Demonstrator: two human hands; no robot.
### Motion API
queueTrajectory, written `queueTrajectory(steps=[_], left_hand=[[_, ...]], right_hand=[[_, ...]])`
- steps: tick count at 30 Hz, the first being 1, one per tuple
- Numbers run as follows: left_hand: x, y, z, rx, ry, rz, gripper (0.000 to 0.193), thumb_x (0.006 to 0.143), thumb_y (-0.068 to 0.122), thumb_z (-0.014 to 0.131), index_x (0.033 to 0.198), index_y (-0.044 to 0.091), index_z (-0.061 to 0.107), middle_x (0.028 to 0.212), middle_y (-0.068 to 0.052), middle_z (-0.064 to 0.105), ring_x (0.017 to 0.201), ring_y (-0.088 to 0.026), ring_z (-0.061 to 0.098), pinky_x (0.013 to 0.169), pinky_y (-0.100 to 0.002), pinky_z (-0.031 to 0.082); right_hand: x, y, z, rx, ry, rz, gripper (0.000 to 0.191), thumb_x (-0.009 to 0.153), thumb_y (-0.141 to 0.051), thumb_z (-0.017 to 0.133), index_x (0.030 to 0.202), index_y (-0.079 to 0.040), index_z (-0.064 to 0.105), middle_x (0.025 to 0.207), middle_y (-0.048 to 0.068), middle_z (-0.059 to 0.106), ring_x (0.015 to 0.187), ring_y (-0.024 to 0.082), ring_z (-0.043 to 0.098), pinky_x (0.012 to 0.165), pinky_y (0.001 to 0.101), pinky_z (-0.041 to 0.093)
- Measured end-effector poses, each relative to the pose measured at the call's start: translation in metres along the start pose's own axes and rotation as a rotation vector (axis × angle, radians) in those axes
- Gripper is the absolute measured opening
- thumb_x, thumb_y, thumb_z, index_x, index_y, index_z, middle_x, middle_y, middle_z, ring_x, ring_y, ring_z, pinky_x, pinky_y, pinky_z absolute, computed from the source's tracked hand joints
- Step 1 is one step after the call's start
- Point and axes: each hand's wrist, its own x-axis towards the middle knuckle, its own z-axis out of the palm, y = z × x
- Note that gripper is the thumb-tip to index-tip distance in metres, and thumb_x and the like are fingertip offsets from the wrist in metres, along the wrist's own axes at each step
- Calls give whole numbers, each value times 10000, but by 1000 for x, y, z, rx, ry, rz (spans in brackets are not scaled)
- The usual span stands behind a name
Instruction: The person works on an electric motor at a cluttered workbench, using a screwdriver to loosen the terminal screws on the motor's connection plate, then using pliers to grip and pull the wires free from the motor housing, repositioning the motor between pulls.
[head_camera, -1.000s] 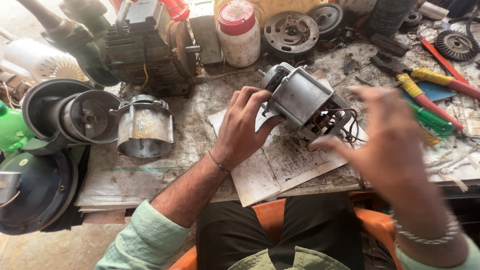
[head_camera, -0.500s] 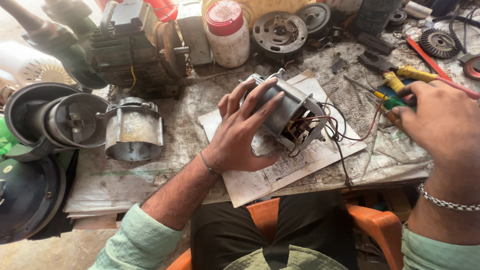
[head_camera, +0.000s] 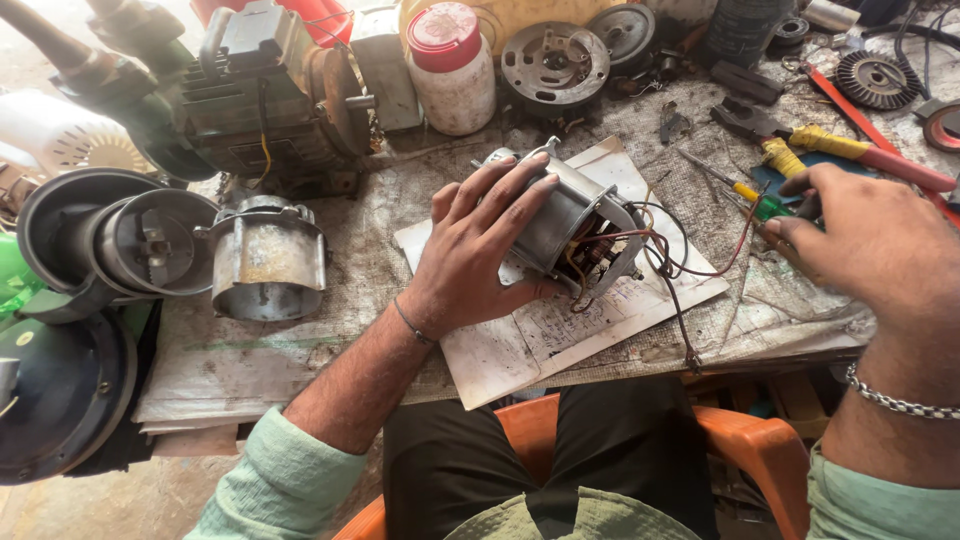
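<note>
Left hand (head_camera: 478, 248) lies spread over the small electric motor (head_camera: 570, 215), fingers clamped around its metal housing, pinning it on the printed paper sheet (head_camera: 520, 340) at table centre. Right hand (head_camera: 870, 240), at three o'clock from the motor, closes its fingertips on a green-handled screwdriver (head_camera: 762, 203). Motor's end stands open, with windings and loose wires (head_camera: 680, 265) exposed; the wiring looks unfinished.
</note>
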Motion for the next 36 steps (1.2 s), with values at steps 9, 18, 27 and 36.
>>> queueTrajectory(steps=[9,18,27,36], left_hand=[[2,-2,-3,-38,13,13,1076,667,551,932,1527,132,440,1588,-80,433,1524,-335,354,1167,-532,283],[2,0,-4,96,-29,16,1202,545,557,952,1552,176,418,1597,-70,423,1501,-291,380,1125,-502,260],[-3,1,3,101,9,20,1168,524,557,953,1524,204,462,1493,-83,462,1455,-313,400,1105,-526,248],[-4,2,2,24,74,47,1027,588,449,939,1485,207,502,1430,-107,480,1440,-333,421,1112,-535,263]], right_hand=[[-15,-11,-8,-242,-19,-17,387,908,-495,734,1240,-298,763,1102,40,754,991,235,744,879,405,603],[-15,-9,-2,-160,31,34,346,919,-442,739,1221,-274,763,1142,78,725,1004,275,727,870,428,589],[-2,0,9,-246,172,-43,400,912,-385,747,1271,-210,769,1157,115,705,1050,303,707,880,444,576],[-9,28,17,286,375,-97,257,1066,-198,726,1259,-28,722,1035,188,710,884,243,714,815,365,589]])
